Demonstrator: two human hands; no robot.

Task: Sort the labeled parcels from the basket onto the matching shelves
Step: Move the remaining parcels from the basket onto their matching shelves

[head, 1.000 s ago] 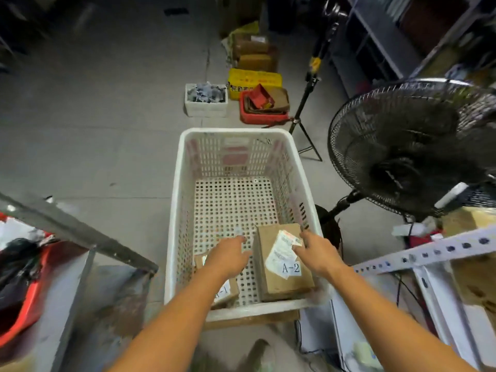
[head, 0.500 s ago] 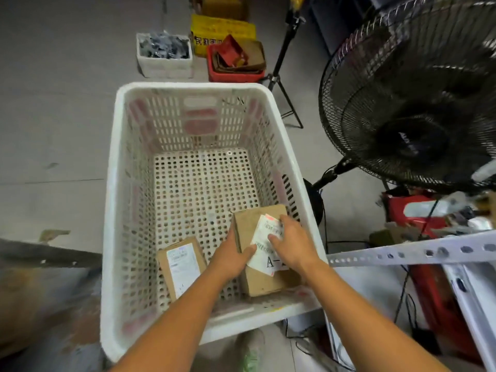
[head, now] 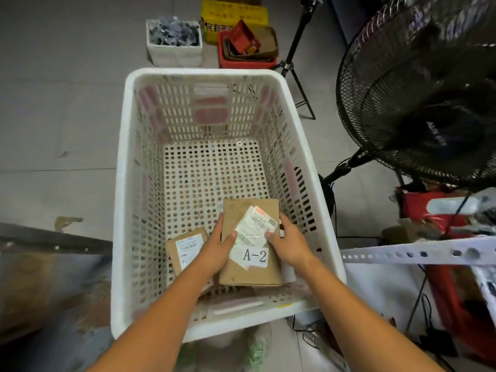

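We recorded a grey floor [head: 67,103] carrying a white perforated basket [head: 122,183]. Beyond the basket's far edge stood a white box of grey parts [head: 174,53], a red tray [head: 241,63] and a yellow crate [head: 233,12]. A tripod [head: 295,49] and a black fan [head: 429,103] stood off the basket's right side. A white perforated shelf rail [head: 416,253] ran out from near its near right corner.

Both forearms crossed the basket's near edge. The left hand [head: 217,253] gripped the left edge of the A-2 parcel [head: 249,272], with the thumb laid on top and the fingers curled down the side. The right hand [head: 291,244] gripped the right edge, with the thumb pressed on the shipping label [head: 255,229] and the fingers wrapped over the side. We could not tell whether the parcel rested on the basket's bottom or was raised off it.

The A-2 parcel sat towards the near right corner, close to the right wall and well apart from the far wall. A smaller parcel [head: 185,248] lay just beside it on the left, partly under the left wrist and apart from the left wall.
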